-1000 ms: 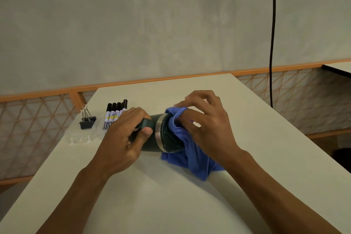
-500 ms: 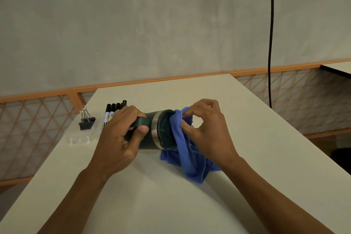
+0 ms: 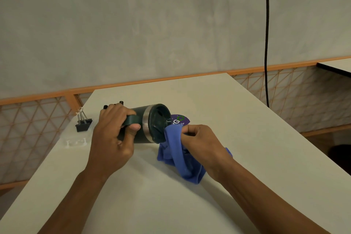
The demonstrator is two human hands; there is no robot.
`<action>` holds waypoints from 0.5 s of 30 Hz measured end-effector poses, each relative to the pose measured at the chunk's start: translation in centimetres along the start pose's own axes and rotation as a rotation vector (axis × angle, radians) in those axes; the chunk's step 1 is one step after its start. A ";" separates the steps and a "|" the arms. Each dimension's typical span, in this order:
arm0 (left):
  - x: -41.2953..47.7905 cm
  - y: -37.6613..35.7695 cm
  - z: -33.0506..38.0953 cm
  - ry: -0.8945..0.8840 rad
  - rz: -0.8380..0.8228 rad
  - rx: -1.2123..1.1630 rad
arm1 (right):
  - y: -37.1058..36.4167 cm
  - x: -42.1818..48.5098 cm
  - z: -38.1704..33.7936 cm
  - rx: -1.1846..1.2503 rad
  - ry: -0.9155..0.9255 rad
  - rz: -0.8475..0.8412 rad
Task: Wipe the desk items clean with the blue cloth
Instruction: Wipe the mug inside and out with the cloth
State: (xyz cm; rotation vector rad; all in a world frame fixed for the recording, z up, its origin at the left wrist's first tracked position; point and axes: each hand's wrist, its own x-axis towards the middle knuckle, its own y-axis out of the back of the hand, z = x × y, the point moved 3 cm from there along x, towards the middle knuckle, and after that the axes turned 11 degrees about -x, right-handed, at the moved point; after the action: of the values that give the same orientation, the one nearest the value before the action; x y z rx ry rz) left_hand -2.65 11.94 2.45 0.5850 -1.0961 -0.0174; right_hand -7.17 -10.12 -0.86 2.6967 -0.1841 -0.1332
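pale desk (image 3: pixel 237 167) before a grey wall, black cable (image 3: pixel 266 43) hanging at right. dark green mug (image 3: pixel 146 116): on its side mid-desk, top end facing right, contents not visible. left hand (image 3: pixel 112 138): curled round the mug's handle. right hand (image 3: pixel 201 142): pinching the blue cloth (image 3: pixel 176 159), bunched against the mug's lower rim, the remainder heaped on the desk. just behind: purple disc (image 3: pixel 181 118). at left: black binder clips (image 3: pixel 83 126), marker tips (image 3: pixel 121 102).

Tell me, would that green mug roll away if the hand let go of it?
Probably not far. The green mug is tipped on its side and is round, so it could rock, but its handle, gripped by the left hand, would likely stop a roll. It looks hard and stiff, with a metal band, so it shouldn't squash.
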 end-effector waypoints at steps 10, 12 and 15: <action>-0.2 -0.3 -0.3 0.022 -0.110 -0.083 | 1.4 0.3 -1.0 0.022 0.012 0.128; -0.2 -0.4 -0.3 0.026 -0.113 -0.088 | 1.4 0.5 -1.0 0.001 0.045 0.218; -0.1 -0.5 -0.1 0.023 -0.074 -0.073 | 0.9 0.5 -0.8 -0.017 0.064 0.238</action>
State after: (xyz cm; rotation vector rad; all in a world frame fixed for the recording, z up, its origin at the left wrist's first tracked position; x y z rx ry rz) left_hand -2.52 11.61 2.12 0.5589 -1.0466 -0.1141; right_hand -6.64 -10.69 0.24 2.6328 -0.4790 0.0231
